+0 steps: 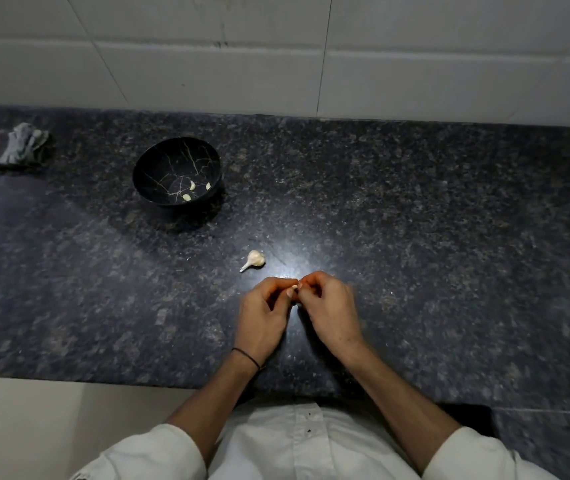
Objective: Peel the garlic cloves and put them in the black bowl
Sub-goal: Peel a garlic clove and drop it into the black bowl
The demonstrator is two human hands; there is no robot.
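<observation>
Both hands, the left hand [265, 308] and right hand [328, 306], pinch one garlic clove [292, 288] low over the dark surface [415, 237], likely stripping its skin, near the remaining garlic bulb [254, 259]; three peeled cloves [191, 190] lie in the black bowl [152, 161].

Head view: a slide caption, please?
Left hand and right hand pinch a garlic clove; three peeled cloves in the black bowl.

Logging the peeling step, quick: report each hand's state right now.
Left hand: fingers curled, pinching a garlic clove.
Right hand: fingers curled, pinching the same clove from the other side.
</observation>
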